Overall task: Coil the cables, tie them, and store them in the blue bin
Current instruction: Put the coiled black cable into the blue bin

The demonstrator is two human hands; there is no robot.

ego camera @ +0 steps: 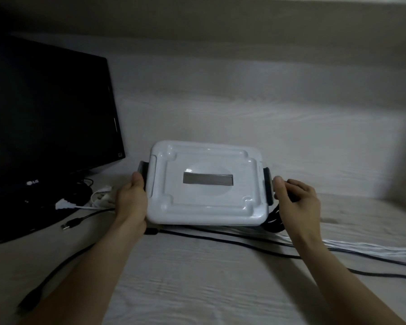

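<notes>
Nearest the viewer, in front of the bin (206,184), a black cable (220,240) runs loose across the pale wooden desk (197,289), and a bundle of white cables (361,248) trails off to the bin's front right — none of it coiled or tied yet, so the task looks barely begun. A USB plug (69,224) lies to the bin's front left.

The left hand (130,202) holds the bin's left end, thumb up against the dark side latch (143,171); the other fingers are hidden, so I cannot tell how they lie. The right hand (298,198) is at the right end, fingers curled round something dark beside the right latch (267,184) — whether that is the latch itself or a cable, I cannot tell. A hand at each end suggests the person means to unclip the lid or shift the bin.

The bin shows only its white lid, glossy, with a raised border and a grey strip in the middle; its blue body is out of sight.

Left of the bin lie white plugs and cords (99,198), and beyond them an LG monitor (49,137), screen dark.
</notes>
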